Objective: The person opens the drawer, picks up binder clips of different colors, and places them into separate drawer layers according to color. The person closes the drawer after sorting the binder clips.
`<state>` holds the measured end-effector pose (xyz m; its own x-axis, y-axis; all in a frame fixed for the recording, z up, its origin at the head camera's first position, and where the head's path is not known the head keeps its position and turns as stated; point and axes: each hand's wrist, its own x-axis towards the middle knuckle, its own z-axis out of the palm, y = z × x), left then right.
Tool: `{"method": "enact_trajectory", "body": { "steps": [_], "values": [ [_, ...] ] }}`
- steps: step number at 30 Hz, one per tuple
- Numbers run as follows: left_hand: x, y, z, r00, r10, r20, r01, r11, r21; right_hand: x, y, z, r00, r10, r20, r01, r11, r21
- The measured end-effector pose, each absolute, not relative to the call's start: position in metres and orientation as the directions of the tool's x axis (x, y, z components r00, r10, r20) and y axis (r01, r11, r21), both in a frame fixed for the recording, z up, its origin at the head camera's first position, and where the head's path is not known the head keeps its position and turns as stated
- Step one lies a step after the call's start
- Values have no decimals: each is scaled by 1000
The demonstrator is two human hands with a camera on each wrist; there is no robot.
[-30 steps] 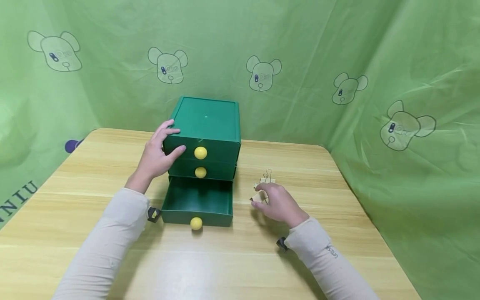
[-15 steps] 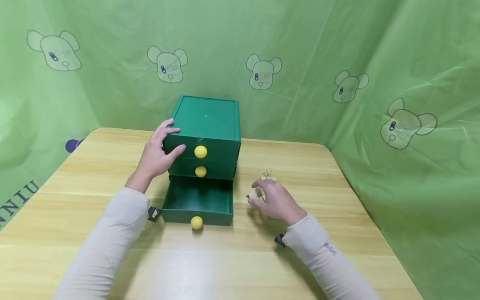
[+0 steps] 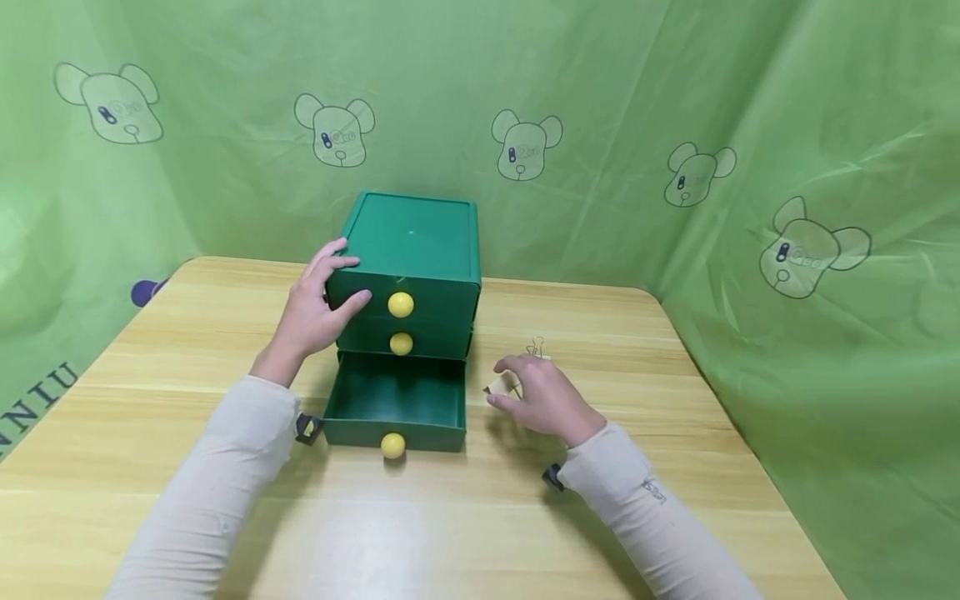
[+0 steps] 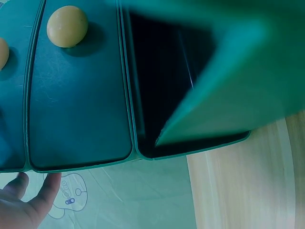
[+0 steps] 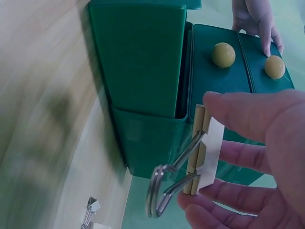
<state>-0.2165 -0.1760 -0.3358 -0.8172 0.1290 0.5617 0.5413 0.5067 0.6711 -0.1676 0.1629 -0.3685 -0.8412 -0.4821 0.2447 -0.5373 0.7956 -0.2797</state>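
A green drawer cabinet with round yellow knobs stands on the table, its bottom drawer pulled out and the two above pushed in. My left hand rests at the cabinet's upper left corner, thumb against the front of the top drawer and fingertips on the top edge. Right of the open drawer, my right hand pinches a cream binder clip between thumb and fingers, its wire handles pointing away from the palm. Behind that hand lies another binder clip, mostly covered in the head view.
Below the held clip, the right wrist view shows a binder clip and part of a second pale one on the wooden table. Green curtains with bear drawings hang close behind the table and along its right side.
My right hand has moved left toward the open drawer and slightly up, carrying the binder clip with it. The left hand and the cabinet stay where they were.
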Motion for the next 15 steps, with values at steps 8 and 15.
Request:
{"method": "enact_trajectory", "body": {
  "steps": [8,15],
  "values": [
    [-217,-176,-337,-818,127,560,539,509,671,-168,156,-366,-833,-496,246,-551,787,-277],
    [-217,-175,-338,-822,125,556,533,512,673,-169,150,-364,-808,-527,262,-585,768,-261]
  ]
}}
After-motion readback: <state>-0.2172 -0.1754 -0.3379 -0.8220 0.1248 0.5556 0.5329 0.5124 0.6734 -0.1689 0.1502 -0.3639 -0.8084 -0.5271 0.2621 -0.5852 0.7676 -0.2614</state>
